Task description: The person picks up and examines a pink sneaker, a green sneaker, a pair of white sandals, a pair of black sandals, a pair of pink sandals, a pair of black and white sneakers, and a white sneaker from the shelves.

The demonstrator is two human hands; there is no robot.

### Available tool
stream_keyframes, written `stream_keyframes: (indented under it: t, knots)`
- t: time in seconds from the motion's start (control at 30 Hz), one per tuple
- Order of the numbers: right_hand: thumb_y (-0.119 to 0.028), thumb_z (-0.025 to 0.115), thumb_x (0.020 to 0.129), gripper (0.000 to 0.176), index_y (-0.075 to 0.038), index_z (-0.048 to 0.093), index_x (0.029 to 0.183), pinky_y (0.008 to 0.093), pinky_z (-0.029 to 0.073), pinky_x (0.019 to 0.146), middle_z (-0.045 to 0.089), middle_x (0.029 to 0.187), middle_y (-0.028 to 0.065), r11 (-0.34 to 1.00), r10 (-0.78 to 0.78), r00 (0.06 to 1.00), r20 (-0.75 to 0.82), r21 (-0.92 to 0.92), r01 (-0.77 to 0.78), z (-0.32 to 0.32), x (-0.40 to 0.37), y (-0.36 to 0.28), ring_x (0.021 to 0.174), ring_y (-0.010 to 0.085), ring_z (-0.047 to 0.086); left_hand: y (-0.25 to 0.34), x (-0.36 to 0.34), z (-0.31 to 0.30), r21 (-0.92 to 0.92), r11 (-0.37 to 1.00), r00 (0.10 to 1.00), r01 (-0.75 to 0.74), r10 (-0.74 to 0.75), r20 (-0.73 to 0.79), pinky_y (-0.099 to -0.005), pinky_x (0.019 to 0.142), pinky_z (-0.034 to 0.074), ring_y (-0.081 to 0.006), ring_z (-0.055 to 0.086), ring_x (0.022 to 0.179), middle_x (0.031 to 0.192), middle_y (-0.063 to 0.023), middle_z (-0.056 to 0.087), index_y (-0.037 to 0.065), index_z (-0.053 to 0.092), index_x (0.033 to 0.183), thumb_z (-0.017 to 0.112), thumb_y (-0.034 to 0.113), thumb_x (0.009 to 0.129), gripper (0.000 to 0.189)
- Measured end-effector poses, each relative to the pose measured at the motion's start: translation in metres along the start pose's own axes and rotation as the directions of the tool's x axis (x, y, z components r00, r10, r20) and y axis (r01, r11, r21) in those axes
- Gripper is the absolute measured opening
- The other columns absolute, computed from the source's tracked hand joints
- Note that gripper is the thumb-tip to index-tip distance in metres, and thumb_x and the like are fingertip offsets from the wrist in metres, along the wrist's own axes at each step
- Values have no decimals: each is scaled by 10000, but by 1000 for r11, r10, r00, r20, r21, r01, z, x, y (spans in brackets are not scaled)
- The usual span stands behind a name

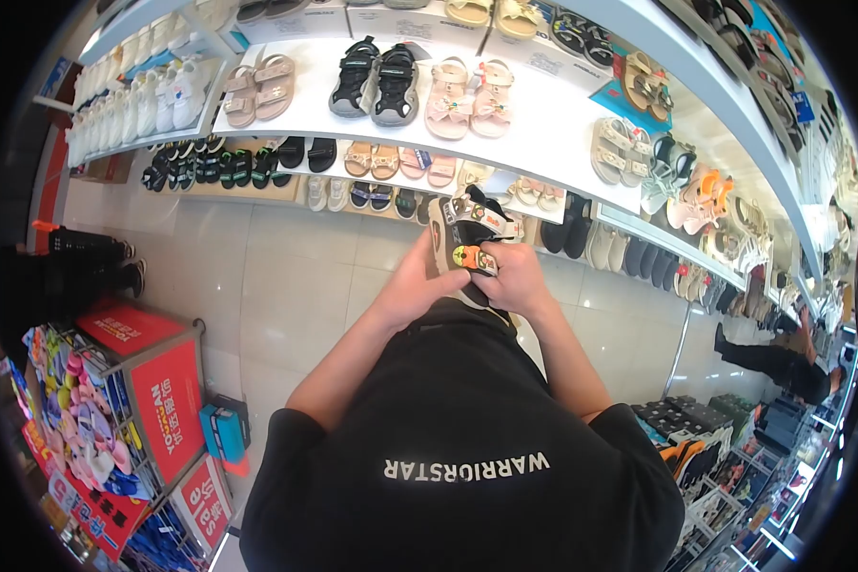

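Observation:
A sandal (466, 229) with dark and light straps and a round orange and green patch is held up in front of my body. My left hand (419, 283) grips its side near the sole, the thumb lying toward the straps. Against the other side, my right hand (515, 277) has its fingers bent at the patterned strap. Some fingers of both hands are hidden behind the sandal. Beyond it, a white shelf (305, 86) bears black sandals (396, 84), pink sandals (448, 99) and beige-pink sandals (275, 86).
Lower racks of sandals (372, 158) run below the shelf. Right of it are more sandals (622, 151) and a curving shelf edge. At left stand a red display bin (166, 410) and a blue box (222, 434). A person in dark clothes (782, 365) is far right; another's dark shoes show far left.

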State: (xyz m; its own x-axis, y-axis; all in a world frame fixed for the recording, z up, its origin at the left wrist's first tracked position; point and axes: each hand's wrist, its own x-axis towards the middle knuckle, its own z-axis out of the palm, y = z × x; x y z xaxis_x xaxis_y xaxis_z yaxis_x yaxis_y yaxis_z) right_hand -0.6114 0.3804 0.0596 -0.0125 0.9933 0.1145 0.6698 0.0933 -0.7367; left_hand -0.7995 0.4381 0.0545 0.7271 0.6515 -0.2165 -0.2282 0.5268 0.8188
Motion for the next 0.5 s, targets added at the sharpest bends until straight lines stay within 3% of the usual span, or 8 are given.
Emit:
stream_keyframes:
  t: [0.13,0.2,0.3,0.4,0.5]
  knots:
    - [-124,731,729,167,-10,669,835,417,504,599,644,710,182,997,72,995,-67,12,-72,2,-12,8,671,384,639,-8,2,12,-42,999,990,22,-16,142,-370,1099,390,-220,410,1352,1439,-143,401,13,164,1528,702,-9,833,880]
    - [-156,761,698,212,-20,680,840,441,523,650,672,753,170,981,178,978,-111,-63,-185,3,-17,13,721,371,660,-10,2,22,-80,994,988,68,-56,144,-368,1099,391,-209,424,1337,1437,-126,402,15,191,1521,712,-6,829,867]
    - [-169,760,712,209,-23,681,839,445,521,652,674,753,168,970,199,963,-180,-107,-220,4,-21,16,720,370,660,-13,3,29,-107,988,986,110,-95,139,-365,1103,391,-195,440,1323,1429,-105,408,19,239,1502,702,5,846,803]
    - [-180,754,728,207,-22,683,841,446,520,652,677,755,166,961,230,959,-166,-114,-250,3,-22,19,721,369,661,-13,3,31,-28,998,989,62,-57,139,-380,1106,393,-223,445,1330,1422,-137,422,15,212,1515,687,33,869,802]
    - [-192,751,736,212,-23,685,846,449,519,649,678,756,165,967,163,965,-204,-159,-197,-1,-16,30,719,370,661,-14,-2,29,-9,989,981,145,-142,130,-426,1112,390,-284,419,1373,1447,-205,411,18,158,1540,671,53,887,832]
